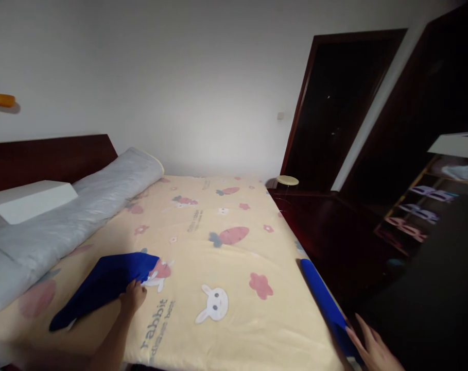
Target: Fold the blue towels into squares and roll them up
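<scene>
One broad yellow sheet (280,324), printed with rabbits and carrots, is spread over the bed beneath and between the two hands. A grey padded roll (106,188) is laid along the bed's far left, well beyond the left hand. On it a white box (36,201) is rested, also out to that hand's left.

A dark blue cloth (102,281) is laid flat, mostly left of and just beyond the left hand (133,296). Its long axis is slanted, near-left to far-right; it is met by this hand close to its right end, at the near edge. The fingers are curled there; whether cloth is pinched or merely touched cannot be told.

A narrow blue roll (322,293) is lined up with the bed's right edge, its long axis pointed forward and slightly left from the right hand (373,342). Only its near end is reached, from the right side; that hand's fingers are spread, not closed around it.

The hands are held well apart, one blue piece nearest to each. Between them, a rabbit-face print (215,304) is left uncovered.
</scene>
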Tool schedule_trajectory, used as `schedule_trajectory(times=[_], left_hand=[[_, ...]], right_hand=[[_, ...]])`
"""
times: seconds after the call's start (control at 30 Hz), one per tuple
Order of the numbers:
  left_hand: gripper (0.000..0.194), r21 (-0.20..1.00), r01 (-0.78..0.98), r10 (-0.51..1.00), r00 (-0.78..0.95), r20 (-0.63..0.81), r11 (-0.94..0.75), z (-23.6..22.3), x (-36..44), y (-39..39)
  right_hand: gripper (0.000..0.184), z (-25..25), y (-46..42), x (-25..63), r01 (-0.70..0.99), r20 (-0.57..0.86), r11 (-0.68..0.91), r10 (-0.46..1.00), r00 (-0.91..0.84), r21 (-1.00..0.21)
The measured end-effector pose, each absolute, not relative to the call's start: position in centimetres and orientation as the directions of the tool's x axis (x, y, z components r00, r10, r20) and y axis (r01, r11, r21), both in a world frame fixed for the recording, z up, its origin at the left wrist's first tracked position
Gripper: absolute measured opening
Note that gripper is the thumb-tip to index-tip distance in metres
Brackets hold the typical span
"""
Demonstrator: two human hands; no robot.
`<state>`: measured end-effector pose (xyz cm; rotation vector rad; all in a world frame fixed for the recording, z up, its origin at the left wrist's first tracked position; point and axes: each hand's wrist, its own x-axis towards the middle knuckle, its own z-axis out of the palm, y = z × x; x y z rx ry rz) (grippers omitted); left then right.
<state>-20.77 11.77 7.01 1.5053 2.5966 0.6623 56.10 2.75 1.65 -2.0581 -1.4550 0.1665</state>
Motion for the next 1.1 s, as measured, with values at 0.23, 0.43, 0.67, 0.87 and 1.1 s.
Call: schedule_trajectory(times=[0.23,0.43,0.67,0.87,1.1], left_hand=[[0.022,0.66,0.734,0.872,-0.418,0.255,0.159,12.5,-15.8,15.6],[0.027,0.786,0.59,0.918,-0.183,0.352,-0.184,17.5,-3.6,15.0],[0.025,0.906,0.2,0.928,0.114,0.356,-0.372,23.0,6.7,9.0],[0.009,0.887,0.223,0.909,0.198,0.366,-0.405,23.7,7.7,7.4],[0.022,0.79,0.393,0.881,0.255,0.399,-0.471,23.4,7.2,6.4]], right_hand=[[0.072,6.9,4.8,53.1,0.862,0.375,-0.172,0.847,0.376,-0.477],[0.048,14.7,5.9,39.5,0.619,0.303,0.182,0.948,0.095,-0.764],[0.035,21.1,4.8,27.2,0.283,0.314,0.342,0.939,-0.14,-0.896],[0.034,21.2,5.2,25.7,0.132,0.25,0.276,0.951,-0.183,-0.952],[0.043,21.8,5.5,25.6,-0.121,0.177,0.169,0.983,-0.053,-0.978]])
